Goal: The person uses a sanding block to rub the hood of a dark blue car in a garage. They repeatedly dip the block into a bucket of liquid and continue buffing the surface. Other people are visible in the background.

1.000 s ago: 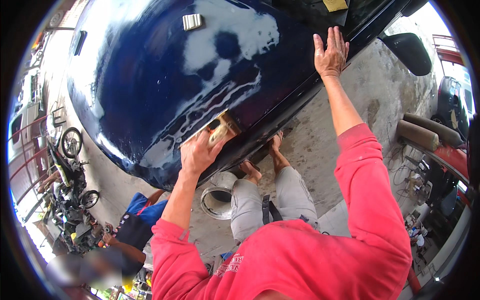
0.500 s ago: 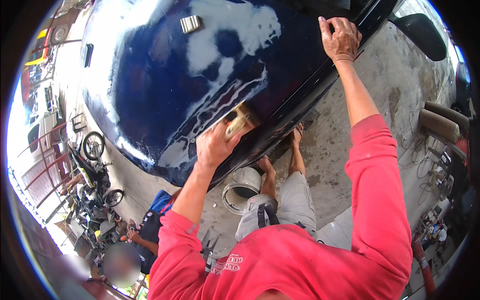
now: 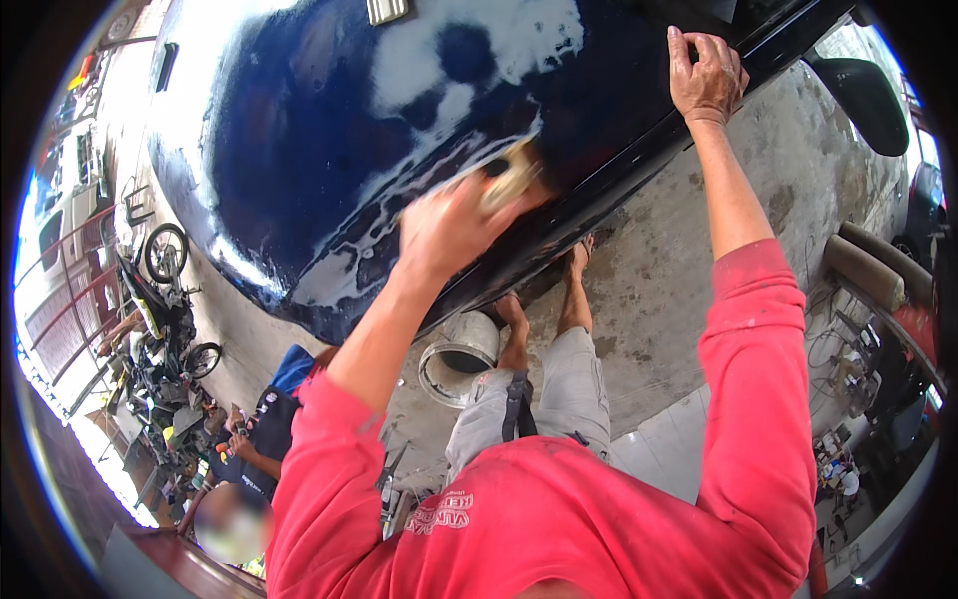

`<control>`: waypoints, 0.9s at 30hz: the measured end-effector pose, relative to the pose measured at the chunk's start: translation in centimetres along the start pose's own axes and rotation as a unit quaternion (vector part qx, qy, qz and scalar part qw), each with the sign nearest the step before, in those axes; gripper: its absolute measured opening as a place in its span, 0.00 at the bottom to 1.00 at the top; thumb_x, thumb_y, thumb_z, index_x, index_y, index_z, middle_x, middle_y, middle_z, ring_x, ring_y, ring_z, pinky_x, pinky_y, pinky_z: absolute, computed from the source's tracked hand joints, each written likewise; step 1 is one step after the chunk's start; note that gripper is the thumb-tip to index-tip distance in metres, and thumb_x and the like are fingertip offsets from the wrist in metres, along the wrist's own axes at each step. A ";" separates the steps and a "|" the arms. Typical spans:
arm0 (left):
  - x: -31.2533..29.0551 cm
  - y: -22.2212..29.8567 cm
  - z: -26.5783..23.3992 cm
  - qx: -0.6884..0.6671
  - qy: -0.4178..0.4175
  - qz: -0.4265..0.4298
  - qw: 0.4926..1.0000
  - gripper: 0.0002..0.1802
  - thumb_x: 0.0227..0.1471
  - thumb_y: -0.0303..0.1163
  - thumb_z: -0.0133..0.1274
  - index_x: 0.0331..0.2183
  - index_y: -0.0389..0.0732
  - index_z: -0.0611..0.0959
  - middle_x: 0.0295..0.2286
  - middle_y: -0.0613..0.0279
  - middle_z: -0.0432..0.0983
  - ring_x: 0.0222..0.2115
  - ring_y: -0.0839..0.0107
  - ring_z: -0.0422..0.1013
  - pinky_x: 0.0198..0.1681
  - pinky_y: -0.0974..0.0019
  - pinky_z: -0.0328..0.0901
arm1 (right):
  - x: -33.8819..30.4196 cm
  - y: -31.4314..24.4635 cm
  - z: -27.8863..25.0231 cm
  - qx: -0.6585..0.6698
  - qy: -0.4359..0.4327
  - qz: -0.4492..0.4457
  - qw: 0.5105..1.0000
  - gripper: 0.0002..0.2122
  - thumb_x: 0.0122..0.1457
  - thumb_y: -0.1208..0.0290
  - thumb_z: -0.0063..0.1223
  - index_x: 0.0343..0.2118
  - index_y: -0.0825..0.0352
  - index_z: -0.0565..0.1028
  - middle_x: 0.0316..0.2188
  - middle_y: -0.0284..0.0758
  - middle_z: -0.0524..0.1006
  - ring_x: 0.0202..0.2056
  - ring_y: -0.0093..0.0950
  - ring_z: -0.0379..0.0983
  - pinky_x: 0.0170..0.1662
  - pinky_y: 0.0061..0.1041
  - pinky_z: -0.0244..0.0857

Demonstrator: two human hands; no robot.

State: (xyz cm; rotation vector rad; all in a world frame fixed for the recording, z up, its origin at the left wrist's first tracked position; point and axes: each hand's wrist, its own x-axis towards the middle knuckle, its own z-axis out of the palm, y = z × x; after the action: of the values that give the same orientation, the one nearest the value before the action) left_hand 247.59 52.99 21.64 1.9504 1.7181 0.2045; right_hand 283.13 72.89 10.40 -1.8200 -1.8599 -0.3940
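Observation:
Before me spreads a dark blue car hood [image 3: 299, 180] with whitish, sanded-looking patches [image 3: 429, 70]. My left hand [image 3: 449, 228] is closed around a tan-brown sanding block [image 3: 521, 182], which lies against the hood beside streaky pale marks near the side edge. Motion blurs the block and the fingers. Farther up, my right hand [image 3: 707, 75] lies on the hood's edge near the windshield end, its fingers stretched out and holding nothing. A small pale ribbed block [image 3: 387, 10] sits on the hood at the top of the view, partly cut off.
A grey bucket [image 3: 461, 349] stands on the concrete floor beside my feet. The black side mirror [image 3: 856, 105] juts out at the right. Motorcycles [image 3: 165, 329] and a person [image 3: 261, 439] are at the left; rolled brown cushions [image 3: 863, 270] lie at the right.
My left hand has slid the sanding block up and to the right along the hood. The view has shifted; my right hand stays on the hood's edge.

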 end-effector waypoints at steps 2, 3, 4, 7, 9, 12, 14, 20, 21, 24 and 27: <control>4.9 1.9 2.9 0.000 0.033 0.030 0.999 0.28 0.59 0.60 0.61 0.33 0.41 0.82 0.27 0.48 0.84 0.30 0.44 0.81 0.33 0.47 0.75 | 0.0 -0.2 -0.3 -0.001 0.006 0.000 1.000 0.18 0.69 0.41 0.53 0.37 0.49 0.85 0.43 0.24 0.84 0.50 0.34 0.78 0.57 0.43 0.66; 5.3 1.9 3.4 -0.020 0.083 0.077 0.993 0.29 0.60 0.61 0.60 0.33 0.41 0.82 0.26 0.47 0.84 0.29 0.43 0.81 0.32 0.46 0.75 | 0.1 -0.4 -0.4 -0.005 -0.002 0.002 1.000 0.18 0.69 0.40 0.52 0.37 0.48 0.85 0.44 0.24 0.83 0.51 0.33 0.78 0.58 0.44 0.66; 5.0 1.5 3.9 -0.003 0.045 0.057 0.997 0.27 0.59 0.60 0.60 0.37 0.42 0.84 0.28 0.46 0.84 0.30 0.43 0.81 0.33 0.45 0.75 | 0.2 -0.4 -0.5 -0.009 -0.012 0.004 1.000 0.19 0.69 0.40 0.51 0.37 0.48 0.85 0.45 0.23 0.83 0.52 0.33 0.77 0.58 0.44 0.65; -0.7 -1.7 2.8 -0.009 0.041 0.033 0.999 0.24 0.58 0.56 0.63 0.39 0.43 0.85 0.31 0.47 0.85 0.33 0.45 0.82 0.35 0.47 0.76 | 0.2 -0.6 -0.6 -0.020 -0.035 0.022 0.999 0.19 0.70 0.40 0.50 0.37 0.47 0.84 0.45 0.24 0.83 0.53 0.33 0.76 0.59 0.44 0.64; -4.5 -3.7 1.6 0.002 0.018 -0.014 1.000 0.22 0.56 0.53 0.65 0.42 0.44 0.86 0.33 0.48 0.86 0.35 0.47 0.83 0.37 0.49 0.77 | 0.2 -0.5 -0.5 -0.005 -0.028 0.022 0.999 0.19 0.70 0.40 0.51 0.36 0.48 0.84 0.45 0.23 0.83 0.53 0.33 0.76 0.59 0.44 0.64; -3.7 -3.2 1.6 0.003 0.019 0.015 1.000 0.21 0.55 0.50 0.67 0.42 0.45 0.86 0.33 0.50 0.86 0.35 0.49 0.83 0.38 0.51 0.77 | 0.0 -0.3 -0.5 0.004 -0.021 0.018 1.000 0.19 0.69 0.40 0.52 0.35 0.48 0.84 0.44 0.22 0.83 0.52 0.32 0.76 0.59 0.44 0.64; 2.5 0.1 3.5 0.024 -0.001 -0.002 1.000 0.26 0.58 0.58 0.63 0.38 0.43 0.84 0.31 0.49 0.86 0.33 0.46 0.83 0.37 0.48 0.77 | -0.1 -0.4 -0.6 0.006 -0.029 0.023 0.999 0.18 0.70 0.40 0.52 0.35 0.48 0.84 0.44 0.22 0.83 0.52 0.31 0.76 0.59 0.43 0.64; 3.6 2.3 2.2 -0.004 -0.003 0.011 1.000 0.29 0.59 0.60 0.60 0.39 0.40 0.86 0.30 0.45 0.85 0.33 0.44 0.83 0.37 0.46 0.76 | 0.5 -1.0 -1.4 -0.004 -0.040 0.028 0.999 0.16 0.68 0.43 0.55 0.35 0.48 0.84 0.42 0.23 0.83 0.50 0.31 0.77 0.59 0.41 0.65; 0.7 1.1 1.0 -0.030 0.027 0.030 0.999 0.29 0.59 0.60 0.61 0.42 0.40 0.85 0.30 0.44 0.85 0.32 0.44 0.83 0.35 0.46 0.76 | 0.4 -1.1 -1.4 0.015 -0.010 0.015 1.000 0.16 0.68 0.44 0.55 0.35 0.48 0.84 0.42 0.23 0.83 0.51 0.31 0.77 0.59 0.41 0.65; -2.8 -1.1 -0.3 0.000 0.022 -0.003 1.000 0.27 0.58 0.56 0.63 0.46 0.43 0.85 0.32 0.46 0.85 0.33 0.45 0.83 0.36 0.47 0.76 | 0.4 -0.9 -1.2 -0.004 -0.033 0.035 0.999 0.15 0.69 0.44 0.55 0.35 0.49 0.84 0.43 0.23 0.83 0.52 0.31 0.76 0.59 0.41 0.65; 1.9 0.3 1.9 -0.009 -0.002 -0.007 1.000 0.25 0.58 0.57 0.62 0.43 0.45 0.85 0.30 0.46 0.85 0.33 0.44 0.83 0.36 0.46 0.76 | 0.1 -0.7 -1.0 0.021 -0.012 0.018 1.000 0.16 0.69 0.45 0.54 0.35 0.49 0.84 0.43 0.23 0.83 0.52 0.31 0.76 0.59 0.41 0.65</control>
State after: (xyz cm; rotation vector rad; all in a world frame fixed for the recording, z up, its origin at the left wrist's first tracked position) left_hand 249.02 54.22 19.79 1.9236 1.7211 0.2108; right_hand 282.55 72.34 11.41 -1.8351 -1.8338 -0.3201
